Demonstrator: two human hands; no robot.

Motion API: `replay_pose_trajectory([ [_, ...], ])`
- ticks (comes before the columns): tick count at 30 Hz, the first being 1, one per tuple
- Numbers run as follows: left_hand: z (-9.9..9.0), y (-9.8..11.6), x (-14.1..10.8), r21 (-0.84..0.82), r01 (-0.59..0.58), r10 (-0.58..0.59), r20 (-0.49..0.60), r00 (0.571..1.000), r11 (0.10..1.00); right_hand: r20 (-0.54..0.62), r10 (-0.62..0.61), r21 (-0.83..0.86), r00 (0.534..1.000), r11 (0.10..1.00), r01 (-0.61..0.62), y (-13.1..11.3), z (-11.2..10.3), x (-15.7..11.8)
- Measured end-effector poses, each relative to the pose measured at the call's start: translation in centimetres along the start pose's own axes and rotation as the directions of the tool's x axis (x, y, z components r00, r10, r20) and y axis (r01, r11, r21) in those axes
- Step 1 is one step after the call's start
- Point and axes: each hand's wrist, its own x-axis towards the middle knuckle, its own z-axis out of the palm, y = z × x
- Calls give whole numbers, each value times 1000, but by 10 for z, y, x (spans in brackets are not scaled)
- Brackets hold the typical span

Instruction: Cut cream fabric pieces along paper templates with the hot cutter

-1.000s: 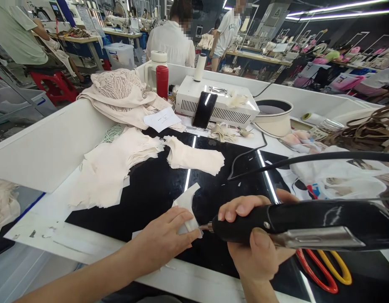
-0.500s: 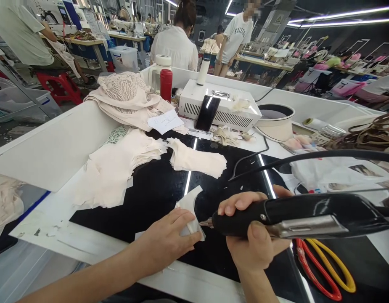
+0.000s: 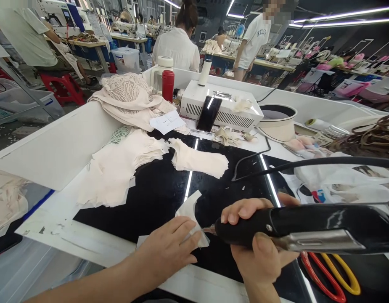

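Two hands on my feed: left hand pinning the curved white piece, near middle; right hand wrapped round a black handheld tool (metal tip by the piece's edge). Edge-working, I judge; next calls for steadiness.

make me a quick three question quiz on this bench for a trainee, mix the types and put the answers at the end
1. Fill in: the black tool is held in the ____ hand.
2. True or false: the red bottle stands upright.
3. Short answer: what is the left hand touching?

Key:
1. Right, with the fingers of the right hand wrapped around it.
2. True.
3. A pale piece with a curved edge, lying on the black surface.
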Motion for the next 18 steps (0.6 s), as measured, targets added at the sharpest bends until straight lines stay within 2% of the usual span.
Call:
replay_pose_trajectory([
  [8, -9, -38, 6, -98, -73, 74, 8, 997, 993, 7, -11, 27, 1000, 1000, 10, 3, 0, 0],
  [18, -12, -42, 4, -155, -73, 86, 75, 993, 985, 22, -14, 23, 1000, 1000, 14, 1, -1, 0],
])
